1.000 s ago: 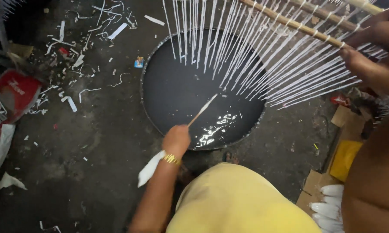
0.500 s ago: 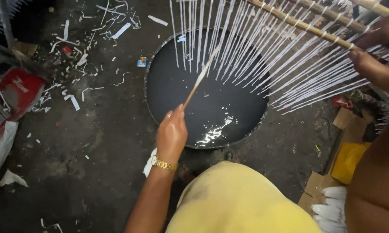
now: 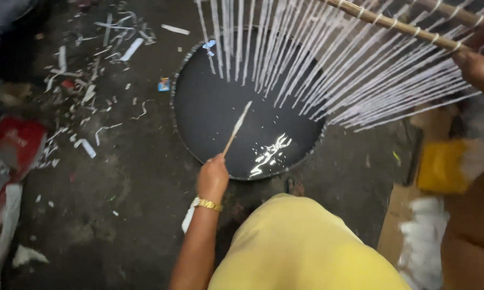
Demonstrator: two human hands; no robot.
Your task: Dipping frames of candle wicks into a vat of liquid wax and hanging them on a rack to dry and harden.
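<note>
Left hand is closed in a fist around the near end of a thin stick, a gold bracelet on its wrist, and sits at the near left rim of the pan. From the fist the stick rises tilted toward the far right, its whitish coated tip out over the dark liquid in the pan, short of the hanging strings. Right hand, at the far right edge, is wrapped around a wooden rod that runs from the top middle down to that hand; its fingers are partly cut off by the edge and blurred, so how tightly it grips cannot be told. Many white coated strings hang in a row from the rod, fanning over the far and right parts of the pan, their lower ends above the liquid. A bright glint lies on the liquid near the front rim. The pan is round, wide and black, and sits on a dirty dark floor. White scraps are scattered on the floor to the far left, with a red bag at the left edge. A yellow box and cardboard lie to the right. Near the bottom, yellow cloth covers the person's knee.
</note>
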